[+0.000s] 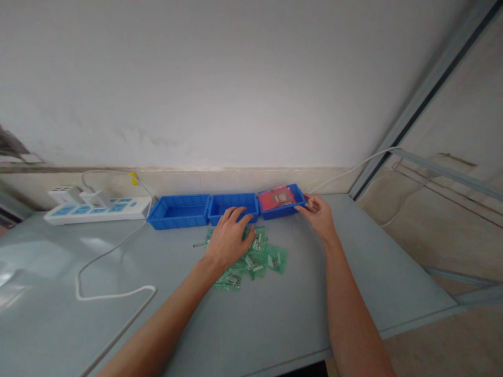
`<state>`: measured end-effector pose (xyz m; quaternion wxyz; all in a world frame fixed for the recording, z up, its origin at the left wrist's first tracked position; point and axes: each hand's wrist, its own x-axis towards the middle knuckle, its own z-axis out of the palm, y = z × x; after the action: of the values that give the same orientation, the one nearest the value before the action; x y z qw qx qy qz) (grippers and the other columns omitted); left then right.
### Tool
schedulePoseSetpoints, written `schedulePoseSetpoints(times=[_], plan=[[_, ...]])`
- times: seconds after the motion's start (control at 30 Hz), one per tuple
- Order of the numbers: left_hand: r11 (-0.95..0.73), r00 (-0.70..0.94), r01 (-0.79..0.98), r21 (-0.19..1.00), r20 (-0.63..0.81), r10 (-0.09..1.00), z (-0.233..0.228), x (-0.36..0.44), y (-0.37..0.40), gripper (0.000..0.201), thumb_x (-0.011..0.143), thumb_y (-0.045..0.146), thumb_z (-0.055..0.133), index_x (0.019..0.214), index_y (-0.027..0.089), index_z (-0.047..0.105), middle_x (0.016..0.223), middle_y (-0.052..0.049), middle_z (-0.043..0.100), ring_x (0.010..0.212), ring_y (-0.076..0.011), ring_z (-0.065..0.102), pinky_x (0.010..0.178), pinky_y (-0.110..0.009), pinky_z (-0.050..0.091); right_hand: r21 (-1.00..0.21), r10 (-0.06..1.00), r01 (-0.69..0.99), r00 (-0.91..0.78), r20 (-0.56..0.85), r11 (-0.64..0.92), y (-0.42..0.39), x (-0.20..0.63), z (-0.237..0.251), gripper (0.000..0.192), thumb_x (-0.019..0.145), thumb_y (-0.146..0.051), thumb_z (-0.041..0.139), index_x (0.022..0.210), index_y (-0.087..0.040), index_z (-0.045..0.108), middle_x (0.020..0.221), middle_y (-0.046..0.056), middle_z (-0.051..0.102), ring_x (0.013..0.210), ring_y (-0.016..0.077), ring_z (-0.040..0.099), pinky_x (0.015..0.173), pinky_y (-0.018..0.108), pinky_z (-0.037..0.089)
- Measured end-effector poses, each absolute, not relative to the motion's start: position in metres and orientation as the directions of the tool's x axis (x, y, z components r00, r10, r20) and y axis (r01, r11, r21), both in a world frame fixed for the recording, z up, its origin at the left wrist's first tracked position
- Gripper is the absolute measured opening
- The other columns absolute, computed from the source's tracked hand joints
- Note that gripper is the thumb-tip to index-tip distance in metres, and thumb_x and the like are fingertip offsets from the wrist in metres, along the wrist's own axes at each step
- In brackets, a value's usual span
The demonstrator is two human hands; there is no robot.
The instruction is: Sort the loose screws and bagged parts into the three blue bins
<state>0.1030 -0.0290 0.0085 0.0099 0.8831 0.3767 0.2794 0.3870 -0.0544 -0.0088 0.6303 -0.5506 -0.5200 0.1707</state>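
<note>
I am leaning over the grey table (298,314), which is filling the lower half of my view. At eleven o'clock from my hands the white power strip (98,209) is lying along the back edge, two adapters plugged in, and its white cable (113,293) is looping toward nine o'clock, well apart from my work. Three blue bins are sitting in a row at twelve o'clock: the left bin (178,211), the middle bin (232,205) and the right bin (281,201), which is holding red packets (276,198). The bins are standing right behind the green bags, walling off the far side.

My left hand (230,238) is resting palm down on the pile of green bags (255,259), fingers spread apart and flat, fingertips touching the near wall of the middle bin. My right hand (319,214) is at two o'clock, fingers pinching together on the right bin's right corner. A small grey rod (198,244) is lying just beside the pile at nine o'clock.
</note>
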Motion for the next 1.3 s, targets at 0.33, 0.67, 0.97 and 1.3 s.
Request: schedulePoseSetpoints(times=[0.33, 0.67, 0.97, 1.3], plan=[[-0.784, 0.587, 0.594, 0.183, 0.568, 0.577, 0.010, 0.109, -0.031, 0.030, 0.096, 0.021, 0.054, 0.122, 0.015, 0.069, 0.131, -0.016, 0.063, 0.125, -0.0337, 0.051, 0.106, -0.055, 0.050, -0.925, 0.677, 0.366, 0.657, 0.333, 0.100, -0.041, 0.378, -0.022, 0.043, 0.071, -0.050, 0.068, 0.101, -0.022, 0.056, 0.114, 0.014, 0.069, 0.089, 0.0241, 0.069, 0.080, 0.038, 0.053], [-0.808, 0.546, 0.525, 0.269, 0.622, 0.562, 0.005, 0.091, -0.033, 0.027, 0.096, 0.016, 0.053, 0.117, 0.018, 0.070, 0.127, -0.012, 0.065, 0.126, -0.0297, 0.052, 0.107, -0.051, 0.051, -0.894, 0.548, 0.403, 0.801, 0.241, -0.196, -0.032, 0.360, -0.024, 0.025, 0.070, -0.047, 0.061, 0.069, -0.023, 0.056, 0.066, 0.005, 0.063, 0.072, 0.0260, 0.060, 0.080, 0.041, 0.049], [-0.753, 0.477, 0.558, 0.349, 0.607, 0.635, 0.006, 0.074, -0.039, 0.029, 0.095, 0.016, 0.054, 0.119, 0.019, 0.070, 0.128, -0.012, 0.064, 0.126, -0.0296, 0.051, 0.107, -0.051, 0.052, -0.994, 0.437, -0.078, 0.898, -0.037, 0.077, -0.042, 0.353, -0.005, 0.036, 0.066, -0.047, 0.076, 0.078, -0.024, 0.051, 0.075, -0.003, 0.057, 0.072, 0.0197, 0.063, 0.058, 0.033, 0.058], [-0.709, 0.438, 0.459, 0.536, 0.558, 0.705, 0.018, 0.069, -0.040, 0.034, 0.102, 0.027, 0.050, 0.134, 0.022, 0.060, 0.133, -0.011, 0.063, 0.126, -0.0246, 0.057, 0.110, -0.046, 0.051, -0.706, 0.300, 0.676, 0.643, 0.705, 0.210, -0.074, 0.326, 0.049, 0.028, 0.076, -0.037, 0.076, 0.091, -0.020, 0.060, 0.100, 0.009, 0.076, 0.081, 0.0227, 0.074, 0.064, 0.030, 0.056]])
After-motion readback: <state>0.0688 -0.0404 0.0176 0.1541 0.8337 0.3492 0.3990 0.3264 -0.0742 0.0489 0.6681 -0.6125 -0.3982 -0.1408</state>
